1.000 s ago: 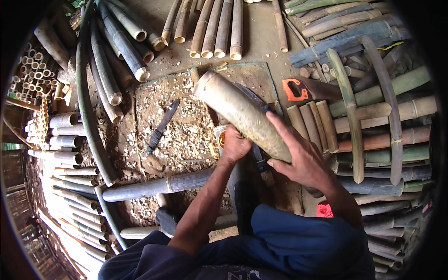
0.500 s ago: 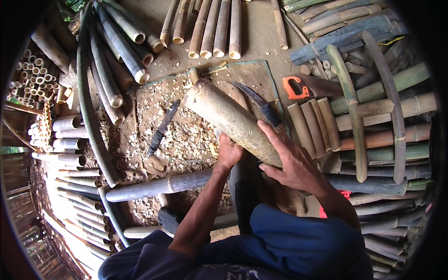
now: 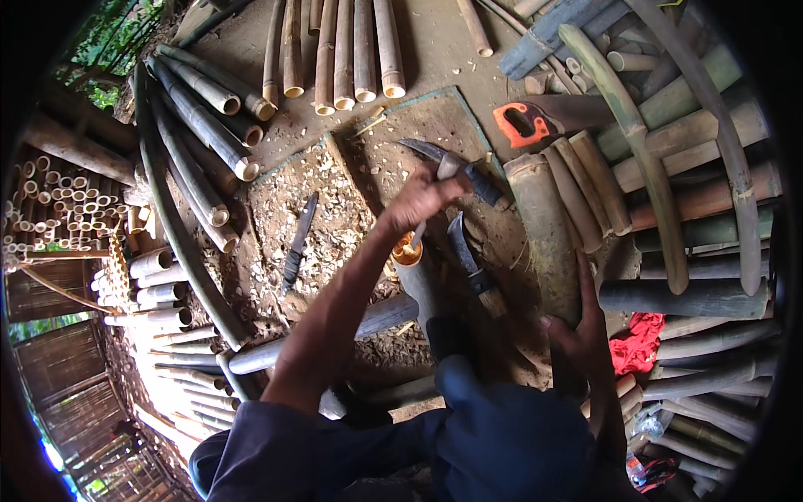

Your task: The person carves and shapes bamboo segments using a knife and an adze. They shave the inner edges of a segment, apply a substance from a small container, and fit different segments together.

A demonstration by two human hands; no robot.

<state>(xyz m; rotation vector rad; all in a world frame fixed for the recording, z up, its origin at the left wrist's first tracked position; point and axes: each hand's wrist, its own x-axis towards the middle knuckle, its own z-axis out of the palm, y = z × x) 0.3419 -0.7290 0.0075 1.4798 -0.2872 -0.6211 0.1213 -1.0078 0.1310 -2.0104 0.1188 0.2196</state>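
Note:
My left hand is closed around a short pale stick. Its lower end reaches to the mouth of a bamboo tube with orange stuff inside. My right hand grips the near end of a thick, pale bamboo section, thumb on one side and fingers along the other. That section lies tilted alongside several narrower bamboo pieces. Between the hands lies a curved knife with a dark band at its handle. Another curved knife is just beyond my left hand, partly hidden.
A straight knife lies among shavings on the left. An orange-handled saw rests at the far right, near two curved bamboo strips. Long poles stretch away at the back. A red cloth sits at the right, by stacked bamboo.
The thick bamboo section has moved right, out of my left hand and into my right hand's grip alone. My left hand has moved forward and now holds the stick over the tube.

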